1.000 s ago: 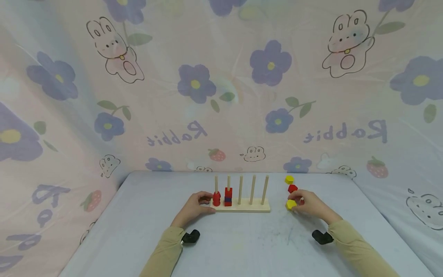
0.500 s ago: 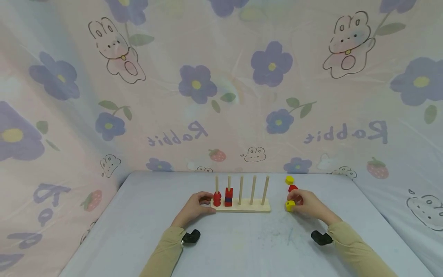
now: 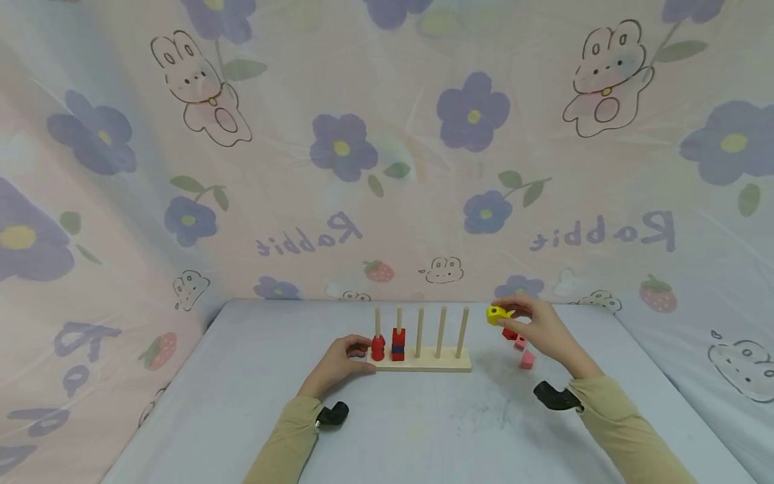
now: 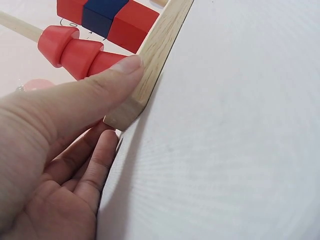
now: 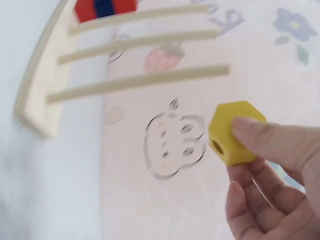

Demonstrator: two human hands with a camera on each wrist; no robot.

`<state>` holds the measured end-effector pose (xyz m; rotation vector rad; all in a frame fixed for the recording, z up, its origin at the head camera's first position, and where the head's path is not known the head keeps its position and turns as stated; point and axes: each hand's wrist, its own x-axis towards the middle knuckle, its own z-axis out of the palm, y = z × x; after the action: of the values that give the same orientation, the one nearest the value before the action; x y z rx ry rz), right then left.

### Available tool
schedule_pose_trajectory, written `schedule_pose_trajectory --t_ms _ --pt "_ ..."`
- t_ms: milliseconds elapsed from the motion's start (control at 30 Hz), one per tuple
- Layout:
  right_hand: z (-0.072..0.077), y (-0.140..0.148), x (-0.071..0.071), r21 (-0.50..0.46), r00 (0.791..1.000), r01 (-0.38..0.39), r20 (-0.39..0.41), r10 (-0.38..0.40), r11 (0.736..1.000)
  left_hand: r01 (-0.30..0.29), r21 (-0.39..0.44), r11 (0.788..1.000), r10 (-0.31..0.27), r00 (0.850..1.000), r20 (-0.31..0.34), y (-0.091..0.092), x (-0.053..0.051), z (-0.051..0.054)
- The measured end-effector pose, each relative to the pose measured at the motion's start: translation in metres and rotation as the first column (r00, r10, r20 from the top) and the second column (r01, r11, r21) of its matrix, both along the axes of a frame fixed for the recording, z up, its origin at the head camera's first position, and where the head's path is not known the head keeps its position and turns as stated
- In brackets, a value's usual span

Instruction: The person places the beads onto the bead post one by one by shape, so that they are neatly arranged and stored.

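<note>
A wooden peg board (image 3: 420,364) with several upright pegs stands on the white table. Its left end is held by my left hand (image 3: 338,363), the thumb on the front edge in the left wrist view. Red tapered beads (image 4: 82,52) are stacked on the first peg. On the second peg sit red blocks with a blue block (image 4: 104,17) between them. Right of the board, my right hand (image 3: 542,334) pinches a yellow hexagonal bead (image 5: 232,142) above the table. The bead's hole shows in the right wrist view. A bit of yellow shows just behind it.
Below the right hand lie a red bead (image 3: 509,334) and two pink beads, the nearer pink bead (image 3: 527,360) standing apart. A patterned cloth (image 3: 399,202) hangs along the table's back edge. Three pegs at the right of the board carry no beads.
My right hand has lifted the near yellow bead and moved it toward the back of the table. The pink beads have come into view. The left hand stays on the board.
</note>
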<state>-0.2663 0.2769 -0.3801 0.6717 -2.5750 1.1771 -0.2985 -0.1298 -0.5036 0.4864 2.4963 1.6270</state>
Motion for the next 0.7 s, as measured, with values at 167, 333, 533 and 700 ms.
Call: schedule_pose_trajectory --t_ms 167,333,533,700 --pt "0.031 -0.030 0.009 -0.136 0.999 -0.026 -0.028 0.022 0.990 0.006 -0.005 1.000 -0.006 1.000 -0.009 0.000 0.000 0.000" --pt "0.040 -0.060 0.008 -0.257 0.989 -0.143 -0.059 0.132 0.956 0.012 -0.002 1.000 -0.012 1.000 -0.013 0.000 0.000 -0.001" --pt "0.029 -0.088 -0.004 -0.304 0.976 -0.214 -0.032 0.214 0.928 0.012 -0.002 1.000 -0.012 1.000 -0.015 0.000 -0.002 -0.002" --pt "0.029 -0.115 0.004 -0.300 0.979 -0.203 -0.037 0.201 0.932 0.009 -0.004 1.000 -0.009 1.000 -0.014 0.000 -0.002 -0.002"
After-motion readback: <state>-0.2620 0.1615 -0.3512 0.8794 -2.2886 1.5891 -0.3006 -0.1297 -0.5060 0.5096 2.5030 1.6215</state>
